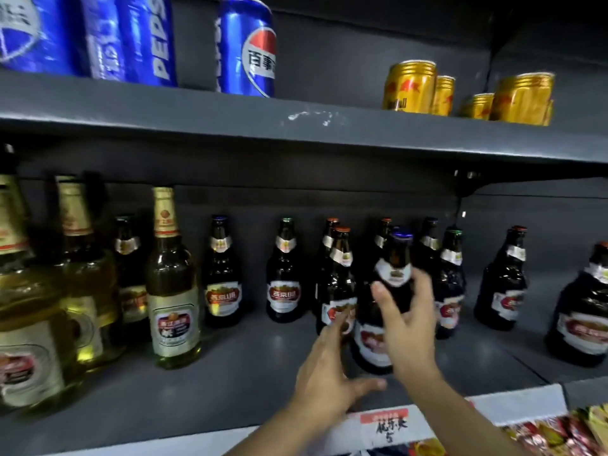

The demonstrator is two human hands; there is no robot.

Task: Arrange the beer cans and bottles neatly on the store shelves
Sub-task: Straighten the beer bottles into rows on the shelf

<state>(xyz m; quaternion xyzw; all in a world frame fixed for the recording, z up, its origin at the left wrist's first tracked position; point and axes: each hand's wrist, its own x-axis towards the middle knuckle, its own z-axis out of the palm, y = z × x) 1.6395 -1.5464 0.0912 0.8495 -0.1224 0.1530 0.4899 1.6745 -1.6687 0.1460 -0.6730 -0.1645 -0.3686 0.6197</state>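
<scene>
two hands work on one dark brown bottle [383, 311] with a blue cap, standing near the front of the lower shelf [230, 383], right of centre. the right hand [406, 320] curls round its neck and shoulder, thumb on the left, fingers on the right. the left hand [325, 366] reaches in beside the bottle's lower left, fingers spread; whether it touches that bottle or the orange-capped one [335, 284] just behind cannot be told. more dark bottles line the far side, left and right. pale gold-foiled bottles [172, 281] crowd the left end. on the upper shelf [296, 130] stand blue pepsi cans [246, 47] and, to the right, gold cans [409, 87]. a handwritten price tag [390, 426] hangs on the near edge
</scene>
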